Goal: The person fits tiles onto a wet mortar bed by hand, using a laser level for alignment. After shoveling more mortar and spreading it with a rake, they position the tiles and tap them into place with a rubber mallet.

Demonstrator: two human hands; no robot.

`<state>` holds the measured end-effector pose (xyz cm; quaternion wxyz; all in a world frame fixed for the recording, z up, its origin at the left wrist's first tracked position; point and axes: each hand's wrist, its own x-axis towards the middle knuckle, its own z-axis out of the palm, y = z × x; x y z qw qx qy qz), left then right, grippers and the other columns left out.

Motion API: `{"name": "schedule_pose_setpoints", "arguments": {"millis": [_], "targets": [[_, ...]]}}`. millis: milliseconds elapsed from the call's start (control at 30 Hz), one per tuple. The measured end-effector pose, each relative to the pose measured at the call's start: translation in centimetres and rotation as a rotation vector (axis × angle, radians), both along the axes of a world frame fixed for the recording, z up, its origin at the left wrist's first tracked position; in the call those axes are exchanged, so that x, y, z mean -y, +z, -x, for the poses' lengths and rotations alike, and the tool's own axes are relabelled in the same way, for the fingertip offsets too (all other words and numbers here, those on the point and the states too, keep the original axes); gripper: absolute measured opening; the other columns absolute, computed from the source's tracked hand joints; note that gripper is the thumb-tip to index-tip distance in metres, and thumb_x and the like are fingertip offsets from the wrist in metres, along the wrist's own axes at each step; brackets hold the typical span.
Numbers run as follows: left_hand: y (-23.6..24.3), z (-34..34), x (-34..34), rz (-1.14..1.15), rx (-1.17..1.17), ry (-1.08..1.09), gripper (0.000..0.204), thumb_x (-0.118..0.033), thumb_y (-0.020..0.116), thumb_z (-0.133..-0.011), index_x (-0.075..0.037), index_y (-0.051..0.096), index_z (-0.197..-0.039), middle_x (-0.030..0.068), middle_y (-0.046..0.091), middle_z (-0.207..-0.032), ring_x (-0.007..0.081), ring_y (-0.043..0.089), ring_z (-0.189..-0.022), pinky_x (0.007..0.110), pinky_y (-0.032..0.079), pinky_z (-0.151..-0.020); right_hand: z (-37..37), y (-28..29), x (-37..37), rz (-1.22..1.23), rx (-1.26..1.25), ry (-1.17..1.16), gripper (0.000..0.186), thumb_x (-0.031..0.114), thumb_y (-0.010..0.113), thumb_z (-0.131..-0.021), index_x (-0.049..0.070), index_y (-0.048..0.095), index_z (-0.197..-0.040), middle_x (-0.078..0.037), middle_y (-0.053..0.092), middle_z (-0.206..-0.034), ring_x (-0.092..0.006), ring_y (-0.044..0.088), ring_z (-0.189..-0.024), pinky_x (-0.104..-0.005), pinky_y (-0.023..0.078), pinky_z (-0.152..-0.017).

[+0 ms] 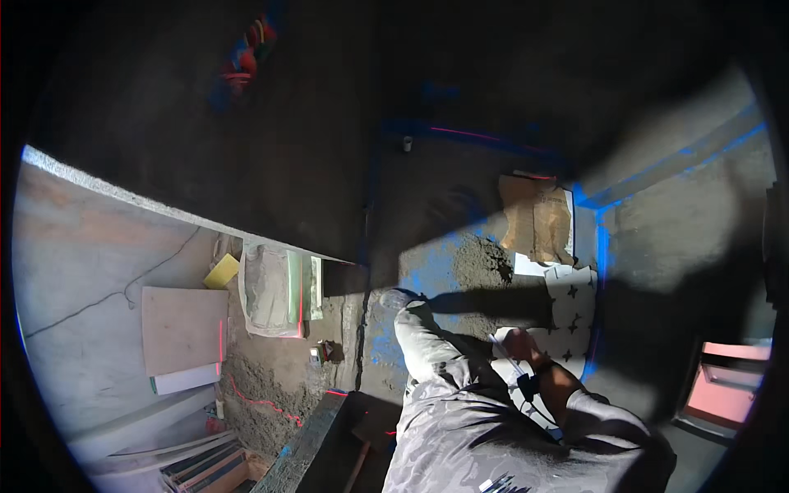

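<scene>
My right hand (528,346), a dark band at its wrist, is low at right of centre, curled around a slim white object (508,352) beside my bent leg (431,349). Under and beyond it lie white pieces with dark cross shapes (569,297). Above them rest torn brown cardboard (530,218) and a white board edge (534,264). My shoe (393,297) stands on blue-marked, mortar-smeared floor, next to a lumpy mortar patch (489,261). My left hand is not visible.
A dark wall (189,148) ends in a pale edge at left; beyond are leaning boards (181,329), a yellow piece (220,271), wrapped panels (267,287) and rubble (271,398). A concrete ledge (296,444) is at lower left. A pink-framed object (715,382) stands far right.
</scene>
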<state>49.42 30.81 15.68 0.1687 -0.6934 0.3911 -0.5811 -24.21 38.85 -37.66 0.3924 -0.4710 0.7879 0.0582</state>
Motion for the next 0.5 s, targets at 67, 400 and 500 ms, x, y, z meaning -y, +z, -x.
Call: {"name": "schedule_pose_setpoints", "arguments": {"millis": [67, 400, 500], "targets": [[-2.3, 0.3, 2.6, -0.138, -0.178, 0.09, 0.036, -0.026, 0.064, -0.094, 0.0, 0.07, -0.118, 0.0262, 0.068, -0.117, 0.0455, 0.066, -0.106, 0.053, 0.053, -0.092, 3.5, -1.5, 2.7, 0.019, 0.031, -0.273, 0.027, 0.028, 0.061, -0.087, 0.005, 0.075, -0.089, -0.025, 0.074, -0.09, -0.0415, 0.074, -0.09, -0.0524, 0.059, -0.078], [-22.4, 15.5, 26.1, -0.971, -1.065, 0.235, 0.029, -0.018, 0.069, -0.087, 0.001, 0.074, -0.107, 0.0237, 0.074, -0.103, 0.0415, 0.072, -0.094, 0.049, 0.057, -0.084, 13.6, -4.7, 21.1, -0.03, 0.162, -0.486, 0.027, 0.035, 0.068, -0.09, 0.011, 0.077, -0.099, -0.017, 0.077, -0.103, -0.0397, 0.073, -0.104, -0.0496, 0.058, -0.089], [-32.4, 37.5, 39.4, -1.347, -1.581, -0.251, 0.036, -0.031, 0.073, -0.091, 0.0, 0.073, -0.11, 0.0232, 0.074, -0.108, 0.0426, 0.07, -0.102, 0.047, 0.057, -0.088, 18.7, -6.7, 20.1, 0.139, 0.104, -0.367, 0.027, 0.037, 0.072, -0.089, 0.01, 0.075, -0.093, -0.015, 0.078, -0.097, -0.036, 0.075, -0.092, -0.0463, 0.058, -0.077]]}}
